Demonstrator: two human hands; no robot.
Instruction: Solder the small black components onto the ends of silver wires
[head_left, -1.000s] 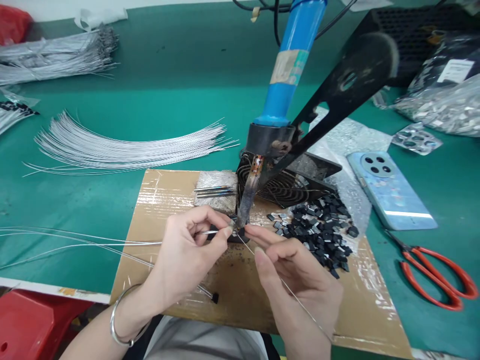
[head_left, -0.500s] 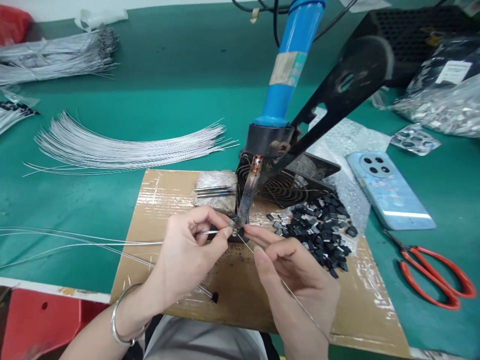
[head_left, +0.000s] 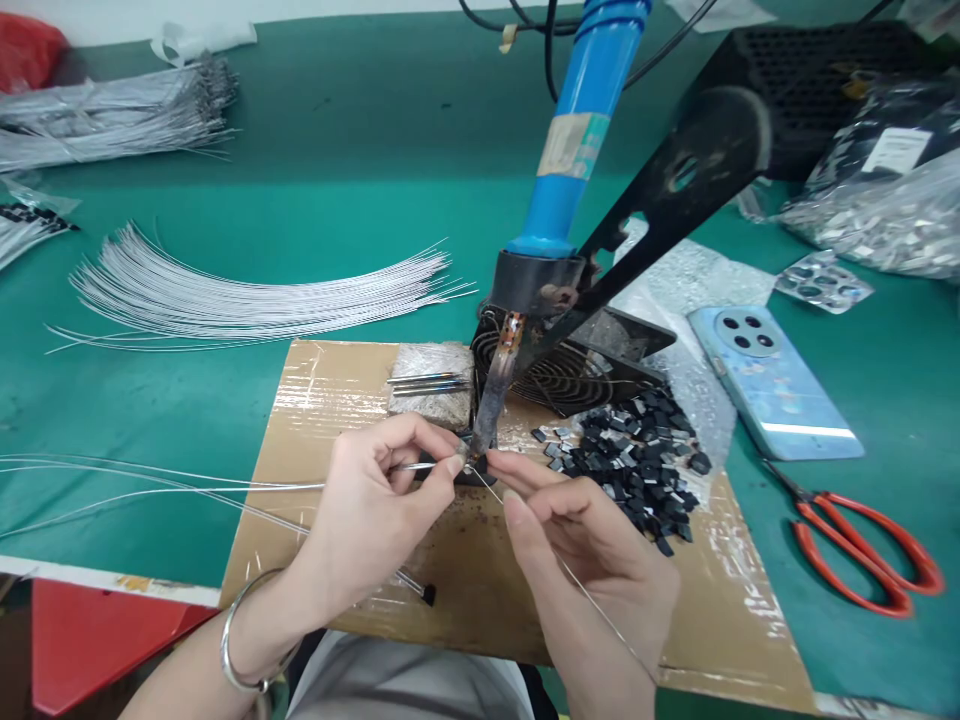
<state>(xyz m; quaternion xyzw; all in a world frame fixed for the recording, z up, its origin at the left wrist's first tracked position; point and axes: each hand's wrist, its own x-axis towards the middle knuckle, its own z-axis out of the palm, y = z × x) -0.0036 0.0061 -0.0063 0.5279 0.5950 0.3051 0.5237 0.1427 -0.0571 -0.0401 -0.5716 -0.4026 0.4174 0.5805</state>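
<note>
Between its thumb and forefinger, my left hand [head_left: 390, 510] pinches thin white wires [head_left: 292, 487], whose long ends trail left. Their gripped tip is at the soldering iron [head_left: 491, 400], which points downward in a black stand [head_left: 667, 200]. My right hand [head_left: 592, 570] is closed on a thin strand of solder wire [head_left: 600, 610], its far end reaching the iron's tip. What sits right at that tip is too small and too covered by fingers to make out. Below the left hand, a wire end with a black connector [head_left: 428, 595] lies on the cardboard [head_left: 480, 610].
Small black connectors [head_left: 645, 460] lie heaped to the right, before a fan [head_left: 555, 375]. A pad [head_left: 431, 385] with metal rods sits behind my left hand. Farther out are a wire bundle [head_left: 255, 305], a blue phone [head_left: 780, 385] and red-handled scissors [head_left: 870, 550].
Both hands keep almost the same position at the iron's tip. The view has shifted very slightly, moving the items on the right a little to the left.
</note>
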